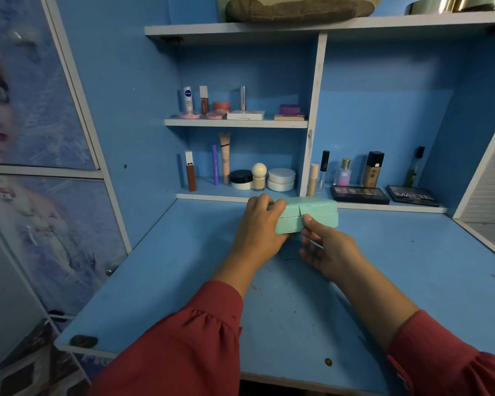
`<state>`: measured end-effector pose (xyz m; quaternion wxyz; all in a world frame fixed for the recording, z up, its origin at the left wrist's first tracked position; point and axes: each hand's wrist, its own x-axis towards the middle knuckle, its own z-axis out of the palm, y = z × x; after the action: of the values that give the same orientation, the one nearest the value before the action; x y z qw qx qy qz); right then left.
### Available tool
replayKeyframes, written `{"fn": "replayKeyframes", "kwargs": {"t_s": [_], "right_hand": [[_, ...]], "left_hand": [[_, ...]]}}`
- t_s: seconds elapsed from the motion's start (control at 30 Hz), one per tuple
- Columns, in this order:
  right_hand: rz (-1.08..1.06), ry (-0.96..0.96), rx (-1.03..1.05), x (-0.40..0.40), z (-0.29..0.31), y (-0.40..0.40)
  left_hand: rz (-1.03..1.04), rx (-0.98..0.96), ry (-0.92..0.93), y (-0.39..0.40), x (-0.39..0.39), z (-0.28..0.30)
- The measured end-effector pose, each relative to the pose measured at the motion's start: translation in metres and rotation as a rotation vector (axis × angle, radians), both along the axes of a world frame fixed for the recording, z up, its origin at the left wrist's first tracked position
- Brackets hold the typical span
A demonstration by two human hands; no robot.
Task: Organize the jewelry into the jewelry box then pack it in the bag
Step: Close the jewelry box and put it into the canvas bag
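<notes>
Jewelry box [312, 214]: one unit, mint green, rectangular, lid down, resting on the blue desk [183, 281] at 12 o'clock from the person, against the far edge of the work surface. A front flap [301, 221] runs down over the seam between lid and base.

Hands: two, both on the box.
- Left hand [259, 224] grips the box's left end, fingers curled over the lid, thumb side at the front face.
- Right hand [326, 247] lies palm-up at 5 o'clock from the box, thumb and forefinger pinching the lower end of the front flap.
Both arms wear red sleeves [189, 344].

Shelf unit, 12 o'clock, behind the box:
- Upper small shelf [235, 122]: three upright tubes, one red jar, two pink flat discs, one white flat case, one purple case on a tan flat case.
- Lower left compartment: three upright tubes, one black-lidded jar [241, 179], one round-topped cream bottle [259, 172], two stacked white jars [281, 180].
- Lower right compartment, 1 o'clock: six upright bottles and tubes, two dark eyeshadow palettes [360, 194] lying flat.

Top shelf: one brown cushion-like item [297, 8]; metallic round item at 2 o'clock, partly out of view.

Cabinet doors [26, 110] with printed figures stand at 9 o'clock.
</notes>
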<state>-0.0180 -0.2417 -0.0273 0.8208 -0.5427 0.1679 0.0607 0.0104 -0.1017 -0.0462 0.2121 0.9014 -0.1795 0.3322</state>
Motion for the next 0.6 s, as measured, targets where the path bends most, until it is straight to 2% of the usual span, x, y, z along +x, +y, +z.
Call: {"fn": "replayKeyframes", "kwargs": {"t_s": [0.17, 0.6], "right_hand": [[0.044, 0.051, 0.096, 0.0051, -0.0037, 0.0000], [0.020, -0.044, 0.131, 0.0075, -0.0067, 0.0021]], "left_hand": [[0.026, 0.007, 0.016, -0.0001, -0.0010, 0.0009], [0.006, -0.046, 0.038, -0.0002, -0.0019, 0.0024]]}}
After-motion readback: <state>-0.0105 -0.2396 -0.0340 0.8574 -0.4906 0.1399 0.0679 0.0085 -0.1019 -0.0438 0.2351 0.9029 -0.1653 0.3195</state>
